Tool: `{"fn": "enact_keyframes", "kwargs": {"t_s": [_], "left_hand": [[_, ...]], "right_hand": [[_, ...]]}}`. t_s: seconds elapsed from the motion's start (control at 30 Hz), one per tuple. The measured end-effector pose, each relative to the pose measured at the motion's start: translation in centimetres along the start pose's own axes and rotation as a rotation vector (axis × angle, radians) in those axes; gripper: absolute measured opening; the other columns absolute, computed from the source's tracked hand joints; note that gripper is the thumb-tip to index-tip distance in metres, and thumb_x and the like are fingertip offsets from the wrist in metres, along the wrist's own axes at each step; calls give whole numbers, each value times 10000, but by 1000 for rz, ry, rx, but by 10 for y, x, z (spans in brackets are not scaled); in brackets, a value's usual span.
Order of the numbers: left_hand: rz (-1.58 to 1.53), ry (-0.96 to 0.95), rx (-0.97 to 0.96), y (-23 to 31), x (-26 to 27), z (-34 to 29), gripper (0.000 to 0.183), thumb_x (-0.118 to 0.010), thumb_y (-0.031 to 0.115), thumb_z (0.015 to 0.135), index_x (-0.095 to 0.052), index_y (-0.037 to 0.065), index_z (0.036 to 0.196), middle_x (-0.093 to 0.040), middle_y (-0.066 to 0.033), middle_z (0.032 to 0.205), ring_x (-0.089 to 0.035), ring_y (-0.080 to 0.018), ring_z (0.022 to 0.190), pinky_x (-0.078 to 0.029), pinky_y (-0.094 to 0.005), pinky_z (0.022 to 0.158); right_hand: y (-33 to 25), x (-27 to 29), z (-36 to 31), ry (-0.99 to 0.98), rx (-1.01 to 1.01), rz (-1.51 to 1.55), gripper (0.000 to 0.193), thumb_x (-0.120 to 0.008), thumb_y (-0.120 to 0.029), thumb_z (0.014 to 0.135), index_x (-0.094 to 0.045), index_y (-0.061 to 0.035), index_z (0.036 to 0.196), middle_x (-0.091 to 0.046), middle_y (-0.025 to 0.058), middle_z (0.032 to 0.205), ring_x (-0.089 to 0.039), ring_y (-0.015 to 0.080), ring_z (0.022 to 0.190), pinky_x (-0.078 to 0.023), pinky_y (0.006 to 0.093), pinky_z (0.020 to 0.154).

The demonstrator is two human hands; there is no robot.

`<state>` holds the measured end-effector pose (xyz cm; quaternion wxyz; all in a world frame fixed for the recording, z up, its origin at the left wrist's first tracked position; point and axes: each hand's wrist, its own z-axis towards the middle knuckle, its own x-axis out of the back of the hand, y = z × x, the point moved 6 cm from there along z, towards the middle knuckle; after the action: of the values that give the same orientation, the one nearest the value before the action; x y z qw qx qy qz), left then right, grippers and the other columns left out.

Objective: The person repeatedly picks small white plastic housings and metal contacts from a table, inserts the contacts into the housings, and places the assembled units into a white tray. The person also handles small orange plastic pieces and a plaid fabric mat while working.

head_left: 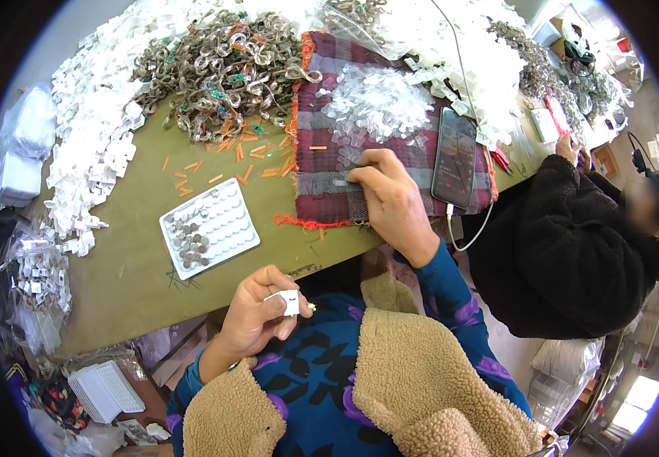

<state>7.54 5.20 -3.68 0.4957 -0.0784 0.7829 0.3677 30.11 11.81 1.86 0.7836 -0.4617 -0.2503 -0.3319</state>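
Observation:
My left hand (261, 308), just in front of the table's near edge, pinches a small white card (290, 302). A tiny gold-coloured bit shows beside the card at the fingertips. On the plaid cloth (322, 156), my right hand (394, 198) has its fingers drawn together at a small clear plastic piece (341, 183). Beyond that hand lies a loose heap of similar clear pieces (379, 103). Left of the cloth, a white tray (226, 245) with round hollows holds several small round metallic items in its left part.
A phone (455, 156) with a white cable lies at the cloth's right edge. Orange strips (257, 152) are scattered near a pile of looped bands (215, 68). White pieces (89, 171) are heaped along the table's left and back. At right sits another person (573, 244) in dark clothes.

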Motion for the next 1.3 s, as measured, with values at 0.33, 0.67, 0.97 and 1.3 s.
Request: {"fn": "enact_keyframes", "kwargs": {"t_s": [0.33,0.67,0.97,1.3], "left_hand": [[0,10,-9,-1,0,2,187,-663,125,941,-579,-2,1050,-692,-250,913,-584,-173,521,-472,-239,476],[53,15,-17,-1,0,-2,173,-651,122,953,-578,5,1058,-694,-234,913,-588,-166,540,-469,-239,475],[21,40,-86,1,-5,-22,208,-617,125,979,-582,-4,1138,-685,-238,1014,-659,-176,713,-542,-249,570],[-30,105,-304,21,7,-58,254,-591,74,981,-599,-26,1214,-689,-222,1050,-710,-214,816,-610,-299,717]], "right_hand": [[11,14,-11,139,-194,133,112,-668,33,826,-666,12,936,-617,133,891,-630,313,810,-506,366,729],[1,-13,15,-51,-42,-61,169,-680,-3,844,-712,-17,1009,-616,130,877,-634,320,765,-507,363,696],[-13,1,19,-33,-105,56,98,-652,21,847,-677,4,940,-616,144,841,-634,305,749,-506,345,679],[-132,-53,-45,-202,-204,901,129,-670,88,830,-634,28,939,-617,128,992,-635,221,837,-519,303,739]]}}
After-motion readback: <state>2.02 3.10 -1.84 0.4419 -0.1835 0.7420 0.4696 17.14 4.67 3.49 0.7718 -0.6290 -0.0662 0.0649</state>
